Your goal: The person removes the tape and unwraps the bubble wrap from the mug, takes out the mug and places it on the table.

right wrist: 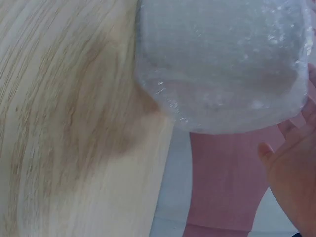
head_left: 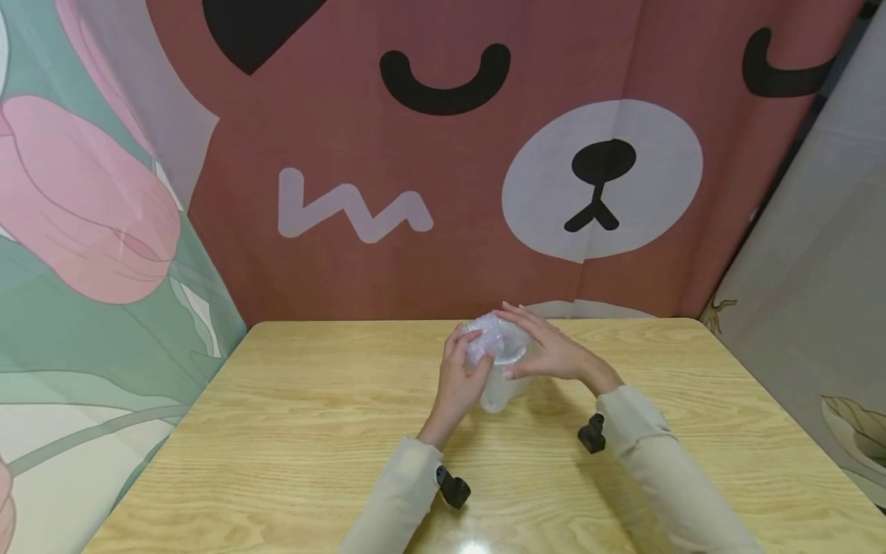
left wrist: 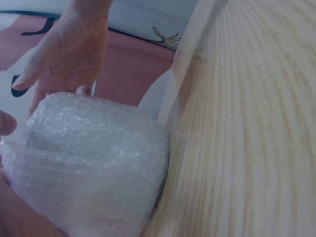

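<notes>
"Working left to right from the bubble-wrapped bundle [head_left: 493,331], what comes first?"

"Well to its left hangs a green cloth [head_left: 41,338] with pink flowers printed on it. Closer, on the person's side of the bundle, is a pale sleeve [head_left: 391,500] with a small black device [head_left: 453,488] at the cuff. Then the left hand [head_left: 460,385], right against the bundle's left side."

"Of the two hands, is that one gripping?"

"Yes, its fingers curl over the wrap and the thumb presses nearer the person, pinching the bundle between."

"And the bundle itself?"

"Between both hands, at the far part of the wood-grain surface [head_left: 311,415]. Whether it rests there or is held just above, I can't tell. The wrap is clear and crinkled; its contents are too blurred to name. Behind it hangs a reddish cloth [head_left: 457,154] with a sleepy bear's face."

"On its right?"

"The right hand [head_left: 557,354], fingers fairly straight and spread, reaching round the bundle's far side, loose rather than clenched. Nearer the person comes the other sleeve [head_left: 692,477]; well right of the bundle, a grey cloth [head_left: 810,261]."
</notes>
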`<state>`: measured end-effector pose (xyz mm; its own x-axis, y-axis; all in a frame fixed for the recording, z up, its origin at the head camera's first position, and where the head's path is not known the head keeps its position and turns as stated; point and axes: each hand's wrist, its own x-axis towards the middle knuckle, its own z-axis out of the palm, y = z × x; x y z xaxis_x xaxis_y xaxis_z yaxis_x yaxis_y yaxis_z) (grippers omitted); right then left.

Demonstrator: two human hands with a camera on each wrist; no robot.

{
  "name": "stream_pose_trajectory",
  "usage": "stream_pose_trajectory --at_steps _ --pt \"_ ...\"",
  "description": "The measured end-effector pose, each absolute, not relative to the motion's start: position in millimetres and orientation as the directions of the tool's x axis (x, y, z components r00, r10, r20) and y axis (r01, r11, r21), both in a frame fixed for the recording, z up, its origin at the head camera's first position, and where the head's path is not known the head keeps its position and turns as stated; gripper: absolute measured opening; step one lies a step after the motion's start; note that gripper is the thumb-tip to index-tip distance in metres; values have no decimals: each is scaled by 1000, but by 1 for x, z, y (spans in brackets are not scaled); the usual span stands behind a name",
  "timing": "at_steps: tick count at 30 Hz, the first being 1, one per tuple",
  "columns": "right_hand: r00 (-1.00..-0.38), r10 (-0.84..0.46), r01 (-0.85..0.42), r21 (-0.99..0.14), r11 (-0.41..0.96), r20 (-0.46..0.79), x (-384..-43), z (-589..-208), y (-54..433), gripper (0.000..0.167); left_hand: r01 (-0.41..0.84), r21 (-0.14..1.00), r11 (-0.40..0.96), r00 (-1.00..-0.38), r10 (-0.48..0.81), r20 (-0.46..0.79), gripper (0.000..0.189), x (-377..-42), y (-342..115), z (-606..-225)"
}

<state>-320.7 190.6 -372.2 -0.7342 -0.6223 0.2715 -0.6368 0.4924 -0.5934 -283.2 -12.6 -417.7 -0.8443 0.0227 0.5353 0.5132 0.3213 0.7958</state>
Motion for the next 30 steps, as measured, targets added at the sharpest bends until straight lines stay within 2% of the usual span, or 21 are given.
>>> stream_pose_trajectory --at_steps 11,18,30 --pt "-719 -644 -622 -656 427 262 -333 -384 187 108 527 792 308 -834 9 552 41 -280 -16 -421" --pt "-712 -658 -613 -675 411 245 -337 -385 182 106 529 797 292 -835 15 549 41 -278 -18 -421" --pt "-762 -603 -585 -651 484 236 -338 -388 182 104 515 802 302 -849 53 525 44 -281 -18 -418"
